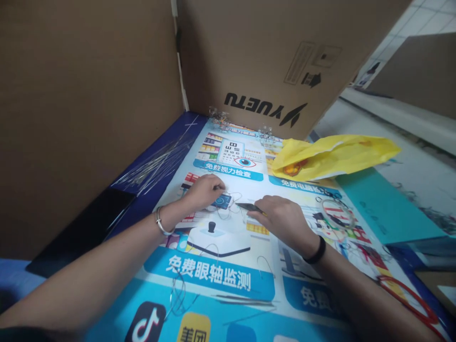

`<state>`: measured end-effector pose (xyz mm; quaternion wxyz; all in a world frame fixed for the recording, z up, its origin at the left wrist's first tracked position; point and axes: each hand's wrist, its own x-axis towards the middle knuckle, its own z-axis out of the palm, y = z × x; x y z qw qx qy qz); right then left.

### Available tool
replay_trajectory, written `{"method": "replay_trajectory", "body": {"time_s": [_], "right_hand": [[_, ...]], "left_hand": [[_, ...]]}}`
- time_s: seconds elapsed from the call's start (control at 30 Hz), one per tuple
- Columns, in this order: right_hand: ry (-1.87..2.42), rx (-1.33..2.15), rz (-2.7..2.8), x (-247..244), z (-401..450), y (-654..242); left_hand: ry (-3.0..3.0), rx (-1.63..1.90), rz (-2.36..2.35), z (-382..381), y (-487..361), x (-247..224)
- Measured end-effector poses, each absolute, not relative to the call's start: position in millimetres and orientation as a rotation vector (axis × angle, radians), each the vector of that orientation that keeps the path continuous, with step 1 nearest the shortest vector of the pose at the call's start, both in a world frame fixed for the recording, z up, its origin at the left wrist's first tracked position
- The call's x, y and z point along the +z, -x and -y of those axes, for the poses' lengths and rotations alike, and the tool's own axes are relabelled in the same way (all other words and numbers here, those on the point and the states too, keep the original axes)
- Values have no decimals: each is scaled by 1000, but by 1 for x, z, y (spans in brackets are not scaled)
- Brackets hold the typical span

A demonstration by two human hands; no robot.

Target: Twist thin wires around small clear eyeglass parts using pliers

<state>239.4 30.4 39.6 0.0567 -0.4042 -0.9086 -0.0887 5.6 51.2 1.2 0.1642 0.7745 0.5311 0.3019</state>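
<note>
My left hand (205, 191) is closed in a pinch on a thin wire (235, 194), which curls in loops over the poster. A small blue patch (221, 201) shows under its fingertips; whether it is printed or loose I cannot tell. My right hand (283, 214) grips dark, pointed pliers (249, 207), their tip turned left toward the wire loops. The handles are mostly hidden in the palm. Loose bent wires (178, 292) and several straight pieces of wire (244, 301) lie on the poster (263, 280) nearer to me.
Tall cardboard walls (249, 52) stand behind and at left. Long thin wires (153, 164) lie on the blue cover beside a black flat panel (89, 228). A yellow bag (338, 154), a wire coil (338, 213), a teal sheet (388, 209) and a red ring (406, 297) are at right.
</note>
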Motion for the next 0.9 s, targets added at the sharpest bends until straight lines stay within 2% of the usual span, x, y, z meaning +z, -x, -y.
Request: {"method": "replay_trajectory", "body": {"time_s": [0.17,0.33,0.5,0.67,0.77,0.9], "right_hand": [[1269,-278,2755,40,-32,-240],[1228,-299,2755,43,-30,-238],[1199,-308,2749,45,-28,-237],[1215,-280,2740,45,-28,-238],[1312,-69,2668,45,-32,-239],[1386,580,2417,45,-37,-239]], "left_hand": [[-2253,854,-1565,-50,-4,5],[-2185,1056,-1639,-40,-11,26],[-2009,728,-1282,-27,-22,40],[-1803,617,-1267,-23,-26,40],[-1770,645,-1293,-25,-24,38],[-1852,700,-1311,-25,-25,38]]}}
